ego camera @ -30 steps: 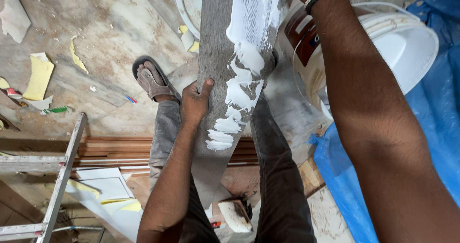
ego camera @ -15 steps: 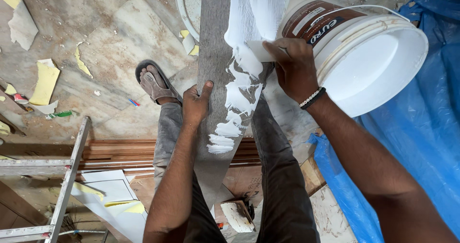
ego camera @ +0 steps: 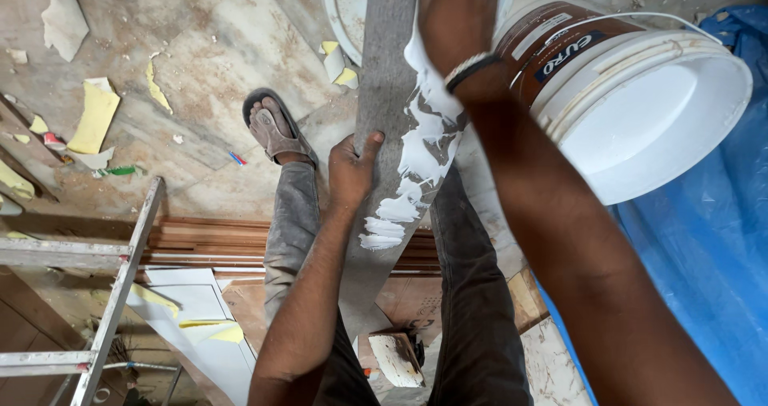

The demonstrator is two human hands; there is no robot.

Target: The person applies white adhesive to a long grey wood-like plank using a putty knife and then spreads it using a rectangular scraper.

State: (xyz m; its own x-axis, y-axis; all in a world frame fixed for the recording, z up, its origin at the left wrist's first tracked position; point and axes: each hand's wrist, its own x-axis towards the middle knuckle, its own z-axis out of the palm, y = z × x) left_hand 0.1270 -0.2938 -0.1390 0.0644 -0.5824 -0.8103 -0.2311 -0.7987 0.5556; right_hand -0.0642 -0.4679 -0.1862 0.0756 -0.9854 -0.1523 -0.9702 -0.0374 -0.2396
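A long grey strip runs away from me between my legs, and wet white paste is smeared along its right half. My left hand grips the strip's left edge with the thumb on top, just left of the paste. My right hand lies on the strip's far end, over the paste, with a dark band on the wrist. Its fingers are cut off by the top of the view, so whatever is under them is hidden.
A white bucket with a brown label lies tilted at the right, next to my right forearm. Blue tarp covers the floor at right. There is a metal ladder at lower left, stacked wooden strips, yellow scraps, and my sandalled foot.
My right hand came down the strip to the paste beside the bucket, then slid back up to the far end. The left hand kept its grip on the edge.
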